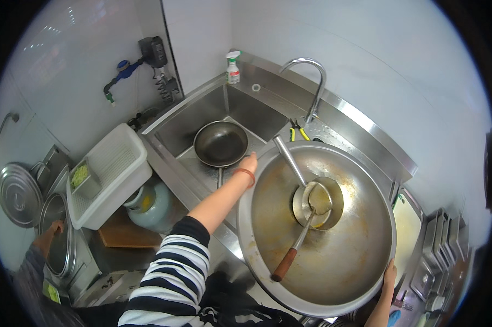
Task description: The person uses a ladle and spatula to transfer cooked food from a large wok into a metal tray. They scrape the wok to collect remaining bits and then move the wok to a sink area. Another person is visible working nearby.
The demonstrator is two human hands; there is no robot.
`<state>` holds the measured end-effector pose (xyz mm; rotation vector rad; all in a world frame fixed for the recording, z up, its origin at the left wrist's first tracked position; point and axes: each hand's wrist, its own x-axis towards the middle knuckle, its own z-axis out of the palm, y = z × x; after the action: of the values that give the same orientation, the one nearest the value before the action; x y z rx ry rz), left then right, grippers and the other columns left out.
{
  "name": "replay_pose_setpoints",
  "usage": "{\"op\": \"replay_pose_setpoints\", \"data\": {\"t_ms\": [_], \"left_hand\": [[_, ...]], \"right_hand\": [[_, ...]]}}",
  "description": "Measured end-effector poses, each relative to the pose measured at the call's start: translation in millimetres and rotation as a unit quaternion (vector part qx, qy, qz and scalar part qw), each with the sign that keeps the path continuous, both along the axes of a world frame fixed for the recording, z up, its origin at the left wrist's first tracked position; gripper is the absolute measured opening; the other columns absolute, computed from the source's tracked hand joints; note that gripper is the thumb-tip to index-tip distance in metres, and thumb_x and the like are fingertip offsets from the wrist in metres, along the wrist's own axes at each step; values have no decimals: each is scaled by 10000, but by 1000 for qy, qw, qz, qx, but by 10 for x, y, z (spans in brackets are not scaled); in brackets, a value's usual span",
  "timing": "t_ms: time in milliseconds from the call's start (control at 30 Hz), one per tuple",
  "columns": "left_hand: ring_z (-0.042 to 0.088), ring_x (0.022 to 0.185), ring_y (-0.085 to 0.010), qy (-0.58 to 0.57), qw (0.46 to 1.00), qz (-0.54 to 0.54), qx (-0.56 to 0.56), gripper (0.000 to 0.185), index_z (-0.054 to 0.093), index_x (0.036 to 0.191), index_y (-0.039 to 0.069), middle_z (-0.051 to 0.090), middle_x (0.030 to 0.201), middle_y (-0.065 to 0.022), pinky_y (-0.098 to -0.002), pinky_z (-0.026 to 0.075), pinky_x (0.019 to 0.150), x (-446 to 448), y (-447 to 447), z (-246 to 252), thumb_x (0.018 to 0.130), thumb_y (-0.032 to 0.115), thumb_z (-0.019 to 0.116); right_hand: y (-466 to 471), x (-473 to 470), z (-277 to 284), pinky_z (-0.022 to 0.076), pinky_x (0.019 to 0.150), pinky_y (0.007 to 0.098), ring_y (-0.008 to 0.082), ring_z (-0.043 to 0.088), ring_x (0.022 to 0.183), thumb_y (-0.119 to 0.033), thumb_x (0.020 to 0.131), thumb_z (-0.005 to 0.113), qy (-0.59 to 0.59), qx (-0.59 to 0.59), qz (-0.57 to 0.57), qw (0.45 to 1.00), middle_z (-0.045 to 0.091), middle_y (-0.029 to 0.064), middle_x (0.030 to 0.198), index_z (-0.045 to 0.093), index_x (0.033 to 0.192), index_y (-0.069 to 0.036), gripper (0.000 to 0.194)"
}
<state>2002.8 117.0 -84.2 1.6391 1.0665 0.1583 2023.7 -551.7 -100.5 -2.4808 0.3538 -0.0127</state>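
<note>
A wide, round metal pan (340, 265) with brownish stains spans the space before me, partly over the sink's right side. My left hand (248, 163) holds its upper left rim, the fingers partly hidden. At the lower right, my right hand (389, 272) grips the opposite rim. Inside the pan lie a small metal pot (338, 198), a long-handled metal utensil (290, 161) and a ladle (284, 263) with a wooden grip. A dark frying pan (221, 143) rests in the stainless steel sink (254, 106), just left of my left hand.
Behind the pan stand a curved faucet (321, 77) and yellow-handled pliers (299, 133). A spray bottle (232, 67) occupies the sink's back corner. Leftward are a white plastic basket (115, 151), a gas cylinder (152, 204) and another person's hand (57, 227). Metal trays (442, 241) stand at right.
</note>
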Motion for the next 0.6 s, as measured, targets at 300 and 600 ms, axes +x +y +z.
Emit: {"op": "replay_pose_setpoints", "data": {"t_ms": [300,600], "left_hand": [[532,852,-216,-280,952,-33,121,263,576,933,20,553,891,-113,-306,422,756,-748,78,-199,872,230,429],[522,651,-107,-183,977,-97,-44,300,581,743,19,580,699,-44,-246,414,613,-2670,1130,-536,875,232,415]], "right_hand": [[-422,140,320,339,357,231,128,511,476,-299,886,337,-82,203,-64,974,532,74,648,525,855,-37,324],[3227,489,1993,356,422,211,89,464,464,-303,897,418,-233,118,153,953,450,12,518,480,671,-59,338]]}}
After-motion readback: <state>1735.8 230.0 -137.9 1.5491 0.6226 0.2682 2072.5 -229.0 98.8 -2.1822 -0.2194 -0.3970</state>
